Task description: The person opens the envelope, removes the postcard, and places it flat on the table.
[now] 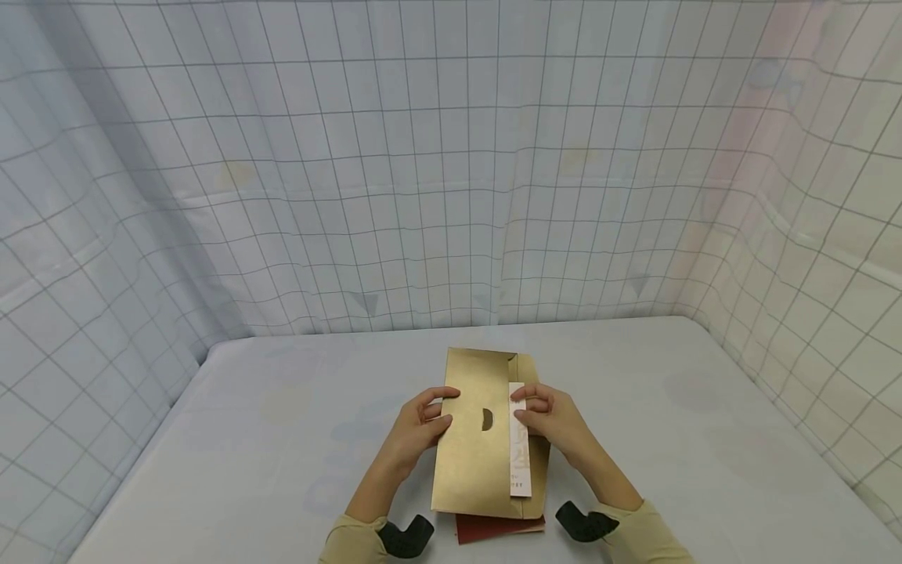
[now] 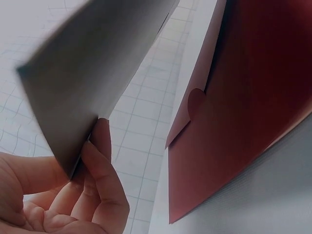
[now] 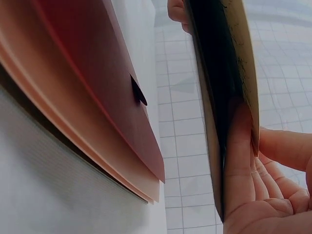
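Observation:
A gold paper envelope (image 1: 470, 462) with a half-round cut in its face is held up off the table. My left hand (image 1: 417, 427) pinches its left edge between thumb and fingers; the envelope (image 2: 97, 63) looks grey and tilted in the left wrist view. Along its right side, a white paper strip (image 1: 520, 462) with faint printed marks lies against the gold. My right hand (image 1: 555, 423) pinches that side, its thumb on the outer face and a finger (image 3: 240, 156) inside a dark gap. Whether the strip is loose or part of the envelope, I cannot tell.
Below the gold envelope, a red envelope (image 1: 493, 529) lies on the white-covered table (image 1: 247, 454). It shows a rounded tab (image 2: 196, 105) and several pinkish layers at its edge (image 3: 97, 126). A white grid-patterned curtain (image 1: 423, 172) surrounds the table's back and sides.

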Tool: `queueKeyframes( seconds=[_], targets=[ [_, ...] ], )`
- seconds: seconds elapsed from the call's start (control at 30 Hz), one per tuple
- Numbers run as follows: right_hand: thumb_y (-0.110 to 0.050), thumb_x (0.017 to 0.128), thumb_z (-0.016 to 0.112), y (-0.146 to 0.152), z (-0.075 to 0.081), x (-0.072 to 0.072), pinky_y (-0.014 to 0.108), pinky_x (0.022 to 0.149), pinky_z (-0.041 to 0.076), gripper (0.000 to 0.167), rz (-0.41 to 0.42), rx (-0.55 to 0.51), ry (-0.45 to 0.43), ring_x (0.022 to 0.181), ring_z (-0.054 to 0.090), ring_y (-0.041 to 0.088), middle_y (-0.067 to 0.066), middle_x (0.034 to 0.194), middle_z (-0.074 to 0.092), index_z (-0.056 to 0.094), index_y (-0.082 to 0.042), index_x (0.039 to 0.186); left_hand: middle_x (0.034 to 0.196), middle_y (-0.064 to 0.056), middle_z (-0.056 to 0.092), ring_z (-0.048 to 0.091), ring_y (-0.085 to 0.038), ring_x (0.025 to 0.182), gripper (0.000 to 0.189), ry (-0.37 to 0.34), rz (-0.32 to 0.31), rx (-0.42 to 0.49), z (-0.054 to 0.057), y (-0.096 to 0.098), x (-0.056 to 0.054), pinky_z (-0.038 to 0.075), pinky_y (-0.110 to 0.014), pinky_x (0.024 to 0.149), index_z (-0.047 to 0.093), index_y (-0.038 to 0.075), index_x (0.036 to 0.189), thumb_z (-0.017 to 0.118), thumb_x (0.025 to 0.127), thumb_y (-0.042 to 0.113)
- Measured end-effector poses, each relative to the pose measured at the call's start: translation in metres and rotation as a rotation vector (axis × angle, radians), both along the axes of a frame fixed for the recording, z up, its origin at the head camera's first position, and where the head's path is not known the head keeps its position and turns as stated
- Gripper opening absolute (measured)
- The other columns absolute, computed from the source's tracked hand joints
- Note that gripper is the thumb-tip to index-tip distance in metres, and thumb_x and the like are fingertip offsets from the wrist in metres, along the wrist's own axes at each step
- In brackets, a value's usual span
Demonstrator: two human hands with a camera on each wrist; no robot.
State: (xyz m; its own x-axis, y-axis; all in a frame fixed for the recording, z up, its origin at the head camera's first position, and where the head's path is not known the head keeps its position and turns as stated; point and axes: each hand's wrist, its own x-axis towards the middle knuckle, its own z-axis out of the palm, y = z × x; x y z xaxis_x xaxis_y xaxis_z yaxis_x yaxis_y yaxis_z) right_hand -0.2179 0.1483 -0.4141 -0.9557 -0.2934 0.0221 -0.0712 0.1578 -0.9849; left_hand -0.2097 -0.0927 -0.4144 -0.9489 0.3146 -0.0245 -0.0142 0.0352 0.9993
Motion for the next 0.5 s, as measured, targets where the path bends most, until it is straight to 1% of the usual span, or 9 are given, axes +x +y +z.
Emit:
queueKeyframes(
  seconds=[0.27,0.5],
  targets=[
    [-0.003,0.087,0.06,0.0004,0.0003,-0.0001,0.02,0.068,0.053,0.032,-0.003,-0.003,0.009,0.067,0.052,0.003,-0.008,0.065,0.049,0.051,0.011,0.115,0.12,-0.023,0.061,0.064,-0.008,0.079,0.039,-0.009,0.02,-0.007,0.0005,0.0008,-0.0006,0.052,-0.027,0.072,0.046,0.003,0.132,0.05,0.094,0.0],
    [-0.002,0.087,0.06,-0.0001,-0.0015,-0.0014,0.021,0.068,0.053,0.031,-0.023,0.008,-0.001,0.068,0.052,0.004,-0.007,0.065,0.046,0.052,0.01,0.114,0.121,-0.023,0.061,0.064,-0.008,0.08,0.039,-0.014,0.023,-0.004,0.0002,0.0007,-0.0009,0.052,-0.027,0.072,0.046,0.002,0.132,0.05,0.093,0.0]
  ],
)
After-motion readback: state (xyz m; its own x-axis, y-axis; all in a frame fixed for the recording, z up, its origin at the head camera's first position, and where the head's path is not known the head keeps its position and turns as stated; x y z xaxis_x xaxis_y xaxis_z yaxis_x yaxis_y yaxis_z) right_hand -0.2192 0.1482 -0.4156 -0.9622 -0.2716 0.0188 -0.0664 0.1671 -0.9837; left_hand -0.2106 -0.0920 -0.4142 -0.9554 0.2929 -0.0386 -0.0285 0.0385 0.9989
